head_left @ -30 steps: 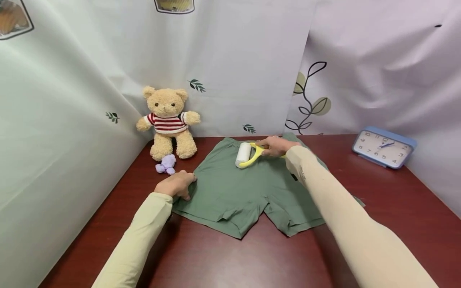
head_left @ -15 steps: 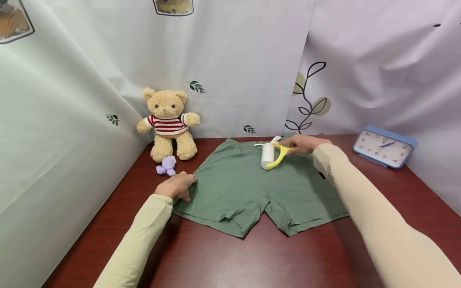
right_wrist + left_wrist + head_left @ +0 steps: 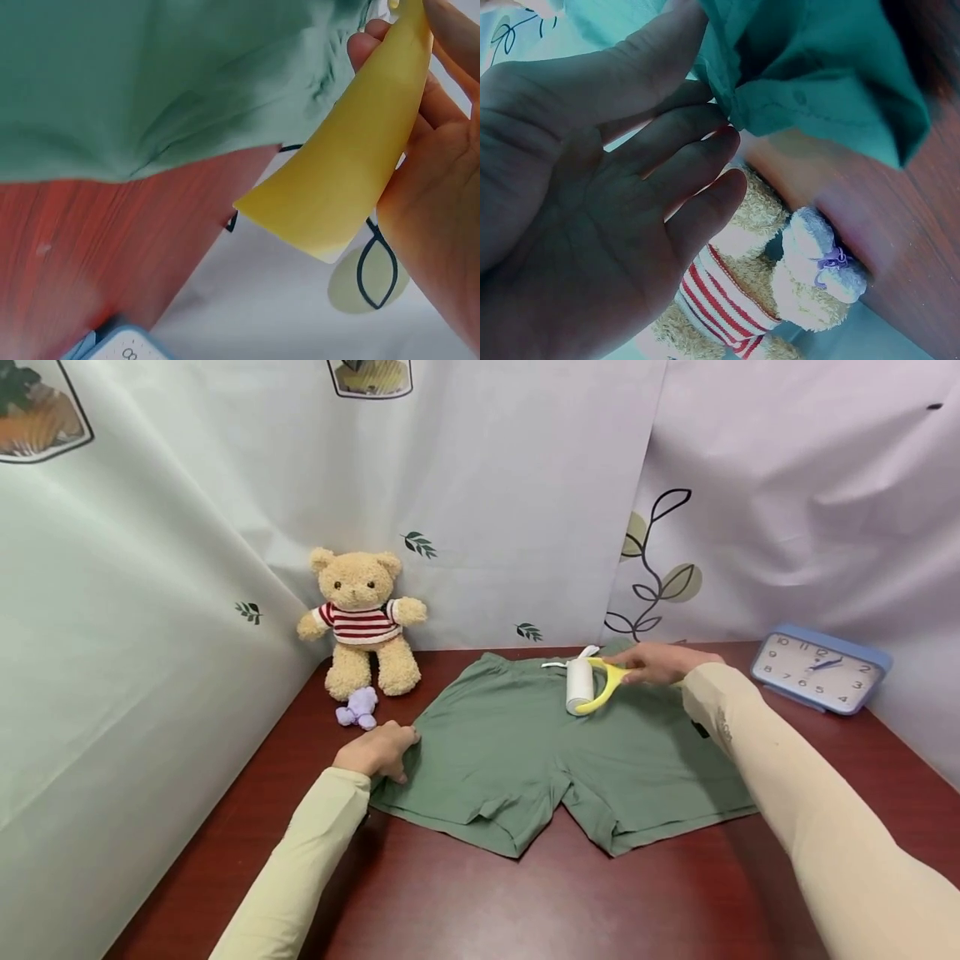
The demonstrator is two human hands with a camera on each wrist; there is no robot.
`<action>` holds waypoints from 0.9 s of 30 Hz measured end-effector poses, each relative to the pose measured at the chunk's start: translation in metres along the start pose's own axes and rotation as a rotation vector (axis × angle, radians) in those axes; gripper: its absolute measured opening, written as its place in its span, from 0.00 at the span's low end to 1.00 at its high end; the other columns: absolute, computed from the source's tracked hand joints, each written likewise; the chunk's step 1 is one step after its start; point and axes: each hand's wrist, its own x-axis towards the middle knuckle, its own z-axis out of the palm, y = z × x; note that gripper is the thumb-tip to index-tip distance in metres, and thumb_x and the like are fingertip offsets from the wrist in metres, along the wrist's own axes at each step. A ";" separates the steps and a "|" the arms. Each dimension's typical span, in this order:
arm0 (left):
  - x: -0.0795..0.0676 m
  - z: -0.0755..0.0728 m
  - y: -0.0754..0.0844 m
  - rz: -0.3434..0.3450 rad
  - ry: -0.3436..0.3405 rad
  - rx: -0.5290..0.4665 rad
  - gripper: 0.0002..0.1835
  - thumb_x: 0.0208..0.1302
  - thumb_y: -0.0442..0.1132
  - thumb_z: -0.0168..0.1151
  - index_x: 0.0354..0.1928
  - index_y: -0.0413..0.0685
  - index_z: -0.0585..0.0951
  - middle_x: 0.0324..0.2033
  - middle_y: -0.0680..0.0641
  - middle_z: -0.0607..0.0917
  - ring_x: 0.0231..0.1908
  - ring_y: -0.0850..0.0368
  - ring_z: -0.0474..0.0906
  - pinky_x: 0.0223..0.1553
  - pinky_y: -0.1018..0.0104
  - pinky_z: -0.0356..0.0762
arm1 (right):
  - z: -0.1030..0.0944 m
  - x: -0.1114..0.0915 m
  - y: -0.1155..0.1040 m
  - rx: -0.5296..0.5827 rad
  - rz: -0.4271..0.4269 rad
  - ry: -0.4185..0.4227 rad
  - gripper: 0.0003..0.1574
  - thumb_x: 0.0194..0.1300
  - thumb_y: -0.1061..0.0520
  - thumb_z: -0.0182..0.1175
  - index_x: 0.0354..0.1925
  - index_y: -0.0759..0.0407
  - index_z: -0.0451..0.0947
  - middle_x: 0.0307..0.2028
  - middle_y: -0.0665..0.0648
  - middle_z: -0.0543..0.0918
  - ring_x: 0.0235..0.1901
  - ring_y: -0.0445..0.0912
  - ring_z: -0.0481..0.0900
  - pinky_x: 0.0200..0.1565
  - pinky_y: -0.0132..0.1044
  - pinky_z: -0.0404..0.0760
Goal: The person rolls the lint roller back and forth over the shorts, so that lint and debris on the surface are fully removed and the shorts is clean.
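Green shorts (image 3: 487, 735) lie spread flat, with a white drawstring (image 3: 588, 652) at the waistband. At their left edge, my left hand (image 3: 378, 750) pinches the leg's side; in the left wrist view, the thumb and fingertips meet at the cloth (image 3: 817, 97). My right hand (image 3: 656, 662) grips the yellow handle (image 3: 352, 142) of a lint roller (image 3: 580, 687). The roller's white cylinder sits on the shorts just below the waistband, near the middle. The handle's flared end points out past the palm in the right wrist view.
A teddy bear (image 3: 360, 622) in a striped shirt sits against the back curtain (image 3: 487, 527), with a small purple toy (image 3: 358, 708) at its feet. A blue clock (image 3: 821, 668) stands at the back right of the dark red table (image 3: 480, 910).
My right hand has moved the lint roller rightward across the upper shorts, and the drawstring has come into sight. The left hand keeps its place on the left edge.
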 end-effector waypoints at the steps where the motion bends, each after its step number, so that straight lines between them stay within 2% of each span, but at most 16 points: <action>1: 0.000 0.000 0.001 -0.001 -0.001 0.001 0.33 0.54 0.34 0.77 0.63 0.42 0.77 0.55 0.37 0.81 0.52 0.50 0.79 0.46 0.57 0.81 | -0.001 -0.003 0.001 0.004 -0.001 0.004 0.37 0.74 0.54 0.58 0.75 0.59 0.60 0.35 0.61 0.79 0.30 0.45 0.68 0.34 0.36 0.69; 3: 0.001 0.000 0.001 -0.006 -0.007 -0.002 0.33 0.55 0.35 0.76 0.64 0.43 0.77 0.56 0.37 0.81 0.54 0.49 0.78 0.48 0.57 0.81 | -0.002 -0.008 0.005 0.009 0.010 0.001 0.37 0.74 0.54 0.58 0.75 0.60 0.60 0.40 0.66 0.81 0.33 0.47 0.71 0.37 0.37 0.72; 5: 0.001 0.000 0.001 -0.006 -0.018 0.002 0.34 0.56 0.35 0.76 0.66 0.42 0.76 0.58 0.36 0.79 0.57 0.47 0.77 0.49 0.56 0.80 | -0.003 -0.014 0.009 -0.002 0.031 -0.010 0.37 0.73 0.55 0.58 0.75 0.60 0.61 0.51 0.70 0.81 0.41 0.50 0.76 0.43 0.40 0.76; 7: 0.001 0.000 0.000 -0.008 -0.025 -0.001 0.35 0.57 0.35 0.75 0.67 0.43 0.75 0.59 0.36 0.79 0.59 0.46 0.76 0.51 0.55 0.80 | -0.005 -0.020 0.014 -0.032 0.040 -0.018 0.37 0.73 0.54 0.58 0.74 0.61 0.62 0.58 0.72 0.79 0.48 0.56 0.79 0.48 0.46 0.80; 10: 0.002 -0.001 -0.001 0.004 -0.022 0.009 0.34 0.56 0.35 0.76 0.66 0.42 0.75 0.58 0.36 0.80 0.58 0.47 0.77 0.49 0.56 0.80 | -0.009 -0.029 0.022 -0.084 0.050 -0.025 0.36 0.72 0.54 0.59 0.73 0.61 0.64 0.64 0.74 0.75 0.58 0.64 0.79 0.57 0.57 0.79; 13: 0.003 -0.003 -0.001 0.011 -0.018 0.023 0.32 0.56 0.35 0.76 0.64 0.42 0.77 0.55 0.37 0.81 0.55 0.48 0.78 0.48 0.57 0.80 | -0.017 -0.041 0.031 -0.125 0.056 -0.033 0.36 0.71 0.53 0.61 0.72 0.61 0.66 0.63 0.73 0.77 0.57 0.63 0.79 0.58 0.60 0.77; 16: 0.003 -0.004 -0.001 0.013 -0.016 0.021 0.31 0.56 0.35 0.76 0.62 0.42 0.78 0.53 0.38 0.81 0.52 0.49 0.77 0.47 0.57 0.80 | -0.022 -0.055 0.041 -0.155 0.089 -0.039 0.36 0.70 0.52 0.62 0.72 0.61 0.67 0.64 0.71 0.77 0.55 0.59 0.79 0.56 0.57 0.78; 20: 0.001 -0.003 -0.003 0.021 -0.012 0.001 0.31 0.55 0.34 0.76 0.62 0.42 0.78 0.52 0.37 0.82 0.51 0.49 0.78 0.46 0.57 0.80 | -0.024 -0.074 0.053 -0.154 0.148 -0.046 0.36 0.70 0.53 0.62 0.71 0.64 0.67 0.58 0.67 0.82 0.47 0.54 0.79 0.48 0.48 0.78; 22: 0.002 -0.002 -0.003 0.020 -0.012 -0.006 0.32 0.55 0.34 0.76 0.63 0.41 0.77 0.54 0.37 0.82 0.52 0.49 0.78 0.46 0.57 0.81 | -0.026 -0.083 0.056 -0.140 0.180 -0.049 0.36 0.70 0.54 0.62 0.71 0.64 0.67 0.52 0.64 0.84 0.44 0.51 0.77 0.44 0.45 0.76; 27: 0.003 -0.003 -0.001 0.023 -0.017 -0.012 0.34 0.56 0.34 0.76 0.66 0.41 0.76 0.57 0.35 0.80 0.55 0.47 0.78 0.48 0.56 0.81 | -0.028 -0.097 0.054 -0.110 0.193 -0.047 0.36 0.71 0.56 0.61 0.72 0.66 0.65 0.44 0.58 0.84 0.40 0.48 0.75 0.41 0.41 0.74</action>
